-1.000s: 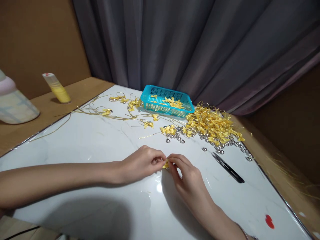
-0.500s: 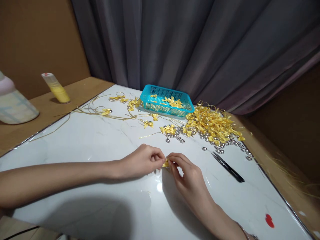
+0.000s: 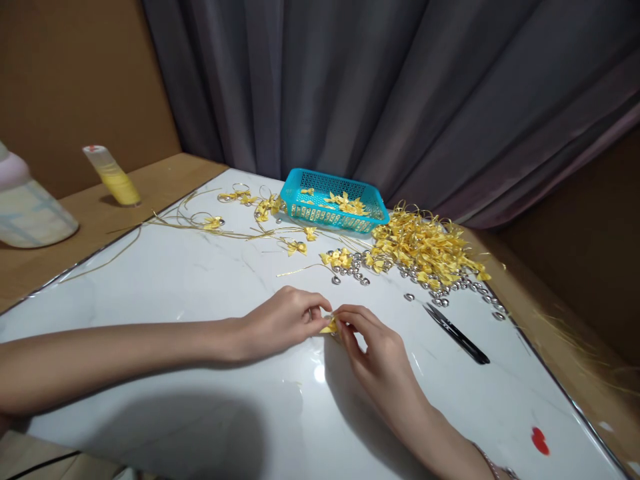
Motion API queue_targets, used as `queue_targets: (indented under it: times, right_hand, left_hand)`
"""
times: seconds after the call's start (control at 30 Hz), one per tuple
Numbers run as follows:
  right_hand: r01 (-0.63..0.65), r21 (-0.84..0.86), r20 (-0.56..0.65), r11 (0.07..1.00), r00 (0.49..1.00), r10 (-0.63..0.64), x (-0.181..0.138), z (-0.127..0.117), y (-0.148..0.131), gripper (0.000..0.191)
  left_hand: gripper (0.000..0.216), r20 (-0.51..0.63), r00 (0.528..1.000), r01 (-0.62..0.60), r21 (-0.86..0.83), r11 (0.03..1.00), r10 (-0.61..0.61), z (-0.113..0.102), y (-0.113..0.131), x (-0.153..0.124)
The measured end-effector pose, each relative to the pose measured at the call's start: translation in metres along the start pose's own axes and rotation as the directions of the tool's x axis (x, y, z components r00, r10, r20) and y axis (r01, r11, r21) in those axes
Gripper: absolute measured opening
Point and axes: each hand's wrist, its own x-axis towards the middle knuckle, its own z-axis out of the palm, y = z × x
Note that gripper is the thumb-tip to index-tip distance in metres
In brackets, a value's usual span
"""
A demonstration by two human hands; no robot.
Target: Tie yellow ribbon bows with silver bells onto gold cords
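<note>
Low over the white marbled table (image 3: 200, 393), both hands meet at a small yellow ribbon bow (image 3: 330, 325). My left hand (image 3: 283, 323) reaches in from the left, thumb and forefinger closed at the bow's left end. From the other side my right hand (image 3: 377, 343) pinches the bow between thumb and fingertips. Fingers cover much of the bow, so its knot and any cord in it are hidden. Black thread snips (image 3: 457, 335) lie to the right of my right hand, and a lone silver bead (image 3: 409, 297) rests just beyond them.
A turquoise basket (image 3: 333, 220) holding some yellow bows stands at the back. Right of it lies a heap of yellow bows (image 3: 425, 243), with silver beads along its front. Gold cords (image 3: 240, 233) spread leftward. A yellow-filled tube (image 3: 117, 183) and a pale bottle (image 3: 33, 210) stand left.
My left forefinger has lifted slightly and straightened, its tip now nearer my right fingertips. The bow and my right hand have hardly moved.
</note>
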Motion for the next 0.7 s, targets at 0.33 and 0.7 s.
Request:
queue_targets:
  times: [0.33,0.7]
  right_hand:
    - [-0.015,0.032,0.001,0.999,1.0,0.015,0.001,0.001,-0.001,0.02]
    - [-0.005,0.04,-0.035,0.999,0.999,0.007,0.001,0.004,0.0,0.02]
  left_hand:
    - [0.026,0.03,0.94,-0.317,0.45,0.835,0.34,0.008,-0.005,-0.007]
    - [0.03,0.059,0.856,-0.412,0.677,0.61,0.513,0.015,-0.009,-0.009]
